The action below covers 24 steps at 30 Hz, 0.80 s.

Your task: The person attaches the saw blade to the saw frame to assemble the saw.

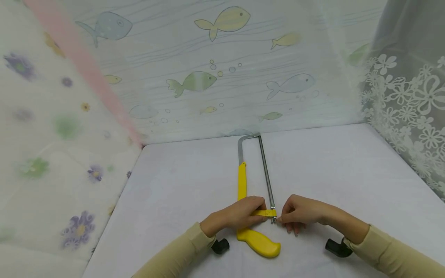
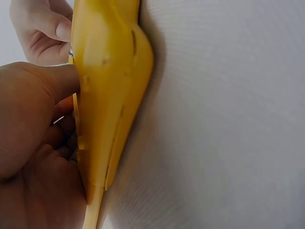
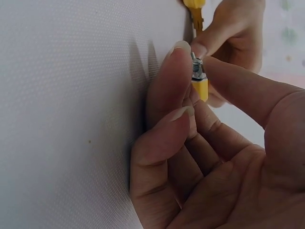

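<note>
A hacksaw [image 1: 242,181] with a yellow handle [image 1: 262,244] and a grey metal front lies on the white tabletop. Its blade [image 1: 265,170] runs along the right side of the frame. My left hand [image 1: 240,213] grips the yellow crosspiece [image 1: 269,213] at the blade's near end; the left wrist view shows that thumb against the yellow frame [image 2: 107,95]. From the right, my right hand [image 1: 306,211] pinches the small metal wing nut [image 3: 197,69] beyond the crosspiece between thumb and index finger. Fingers partly hide the nut.
White cloth covers the table [image 1: 184,177]. Behind it hangs a curtain [image 1: 243,108] with printed fish, a flowered sheet [image 1: 62,154] is on the left, and lace [image 1: 410,104] on the right. Black wrist mounts [image 1: 220,246] sit under both sleeves.
</note>
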### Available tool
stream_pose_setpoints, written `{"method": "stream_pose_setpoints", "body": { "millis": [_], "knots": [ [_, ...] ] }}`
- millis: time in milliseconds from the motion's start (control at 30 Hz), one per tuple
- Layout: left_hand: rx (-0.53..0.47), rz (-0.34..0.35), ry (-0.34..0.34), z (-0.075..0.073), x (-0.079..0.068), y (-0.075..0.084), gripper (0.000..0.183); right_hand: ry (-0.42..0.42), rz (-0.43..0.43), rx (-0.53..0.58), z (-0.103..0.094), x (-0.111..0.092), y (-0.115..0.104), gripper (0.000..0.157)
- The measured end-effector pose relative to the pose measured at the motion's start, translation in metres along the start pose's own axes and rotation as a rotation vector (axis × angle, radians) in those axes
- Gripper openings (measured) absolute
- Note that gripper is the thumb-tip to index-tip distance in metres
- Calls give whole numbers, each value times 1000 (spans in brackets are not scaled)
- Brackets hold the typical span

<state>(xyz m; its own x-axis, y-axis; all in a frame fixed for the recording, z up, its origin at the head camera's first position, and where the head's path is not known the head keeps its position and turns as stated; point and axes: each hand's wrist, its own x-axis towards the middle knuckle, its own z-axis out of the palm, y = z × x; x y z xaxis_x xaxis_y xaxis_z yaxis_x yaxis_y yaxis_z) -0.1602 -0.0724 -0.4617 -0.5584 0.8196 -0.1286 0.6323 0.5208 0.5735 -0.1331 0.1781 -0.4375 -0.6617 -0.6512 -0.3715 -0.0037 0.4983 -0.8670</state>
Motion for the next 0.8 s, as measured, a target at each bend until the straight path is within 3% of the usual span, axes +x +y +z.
{"method": "stream_pose_setpoints", "body": {
  "millis": [433, 800],
  "knots": [
    [-4, 5, 0, 1, 1, -1, 13, -35, -64, 37, 0, 3, 5, 22],
    [-18, 8, 0, 2, 2, -2, 11, -45, -108, -10, 2, 3, -3, 23]
  ]
}}
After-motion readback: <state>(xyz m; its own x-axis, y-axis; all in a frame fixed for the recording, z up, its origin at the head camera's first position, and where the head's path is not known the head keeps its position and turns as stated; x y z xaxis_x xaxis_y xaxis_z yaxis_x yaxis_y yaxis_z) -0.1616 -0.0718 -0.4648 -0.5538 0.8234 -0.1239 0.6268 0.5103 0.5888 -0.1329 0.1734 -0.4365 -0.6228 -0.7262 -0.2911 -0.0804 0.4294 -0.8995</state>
